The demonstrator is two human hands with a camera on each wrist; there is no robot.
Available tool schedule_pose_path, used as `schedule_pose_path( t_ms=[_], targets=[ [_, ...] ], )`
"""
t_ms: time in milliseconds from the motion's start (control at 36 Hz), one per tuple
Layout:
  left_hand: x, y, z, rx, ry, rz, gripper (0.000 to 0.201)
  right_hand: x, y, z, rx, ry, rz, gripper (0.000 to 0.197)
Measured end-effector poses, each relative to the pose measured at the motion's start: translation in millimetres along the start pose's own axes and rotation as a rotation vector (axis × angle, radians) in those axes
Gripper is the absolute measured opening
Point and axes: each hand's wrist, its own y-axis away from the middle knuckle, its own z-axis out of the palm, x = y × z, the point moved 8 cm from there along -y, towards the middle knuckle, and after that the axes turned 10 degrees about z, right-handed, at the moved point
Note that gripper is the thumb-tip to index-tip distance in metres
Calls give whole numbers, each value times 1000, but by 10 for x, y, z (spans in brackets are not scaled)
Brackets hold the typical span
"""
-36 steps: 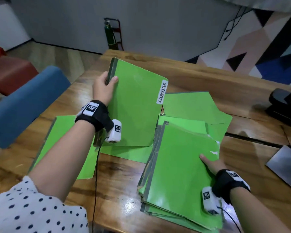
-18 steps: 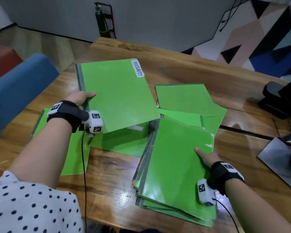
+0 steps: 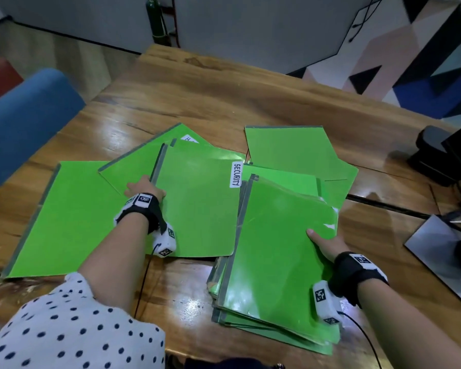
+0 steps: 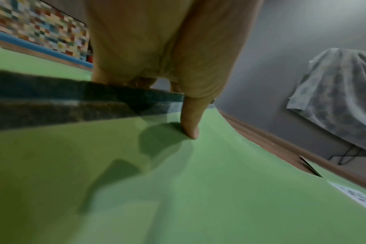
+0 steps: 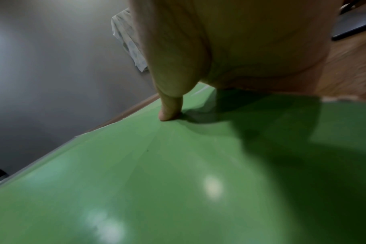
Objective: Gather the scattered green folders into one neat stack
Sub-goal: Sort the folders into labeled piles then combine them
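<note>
Green SECURITY folder [image 3: 197, 203], pinched at its spine by the left hand [image 3: 144, 187], lies beside the stack [image 3: 274, 262] that the right hand [image 3: 328, 245] clasps on the desk [image 3: 197, 102], and should probably land with spines and corners aligned.

Overhead light throws white glare patches on the glossy wooden table [image 3: 186, 310] and on the shiny green plastic folders [image 5: 213, 186]. Both wrist views are dim, soft and blurred, with dark hand shadows; the head view bends straight lines near its edges.
</note>
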Motion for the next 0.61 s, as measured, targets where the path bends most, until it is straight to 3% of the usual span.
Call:
schedule_pose_path(
  t_ms=[194,333,611],
  targets=[
    [111,-4,-105,-13,55,76,58,-7,19,0,-7,-12,0,95],
    [447,168,-540,119,35,196,32,-40,97,-9,-15,28,15,95],
    [1690,1337,-1599,452,-215,676,31,-27,201,7,-26,1,16,92]
  ],
)
